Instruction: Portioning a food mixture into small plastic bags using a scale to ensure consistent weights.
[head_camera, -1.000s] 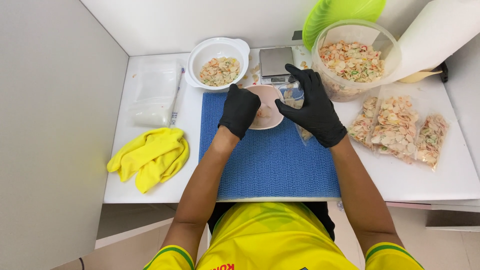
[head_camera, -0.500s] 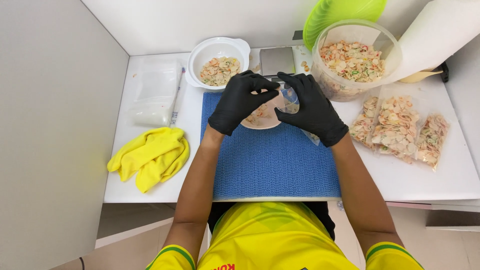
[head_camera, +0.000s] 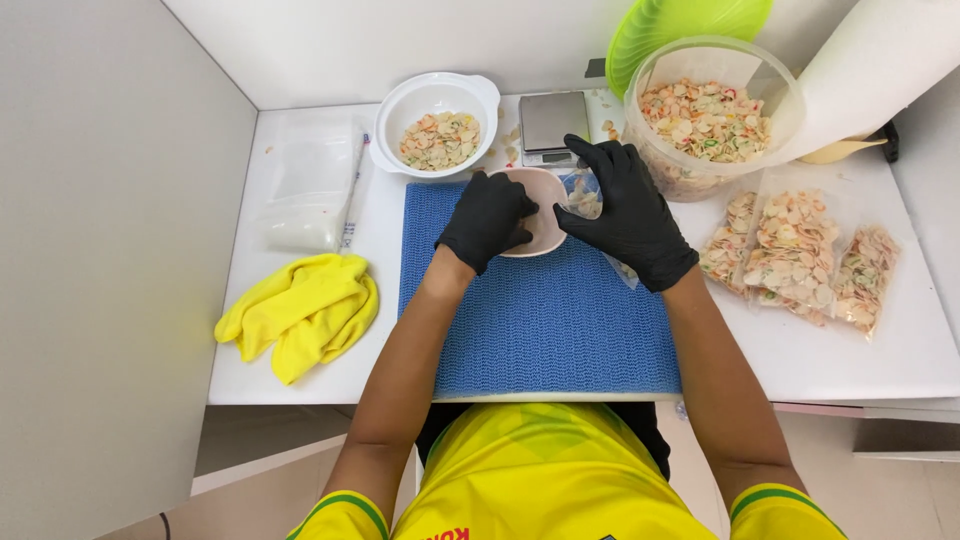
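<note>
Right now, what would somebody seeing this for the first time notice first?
Two black-gloved hands, left hand and right hand, meet over a small pink bowl on the blue mat at the centre. At the back right stands a big clear tub of colourful chips. A bright yellow cloth lies at the left.

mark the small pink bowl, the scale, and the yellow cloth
small pink bowl (head_camera: 545, 205): head view, on the bare inner wall between the hands.
scale (head_camera: 553, 120): head view, middle of its grey platform.
yellow cloth (head_camera: 300, 315): head view, centre of the folds.

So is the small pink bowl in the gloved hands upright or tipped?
Tipped: the small pink bowl tilts rightward toward the clear plastic bag, its inside looking empty.
</note>
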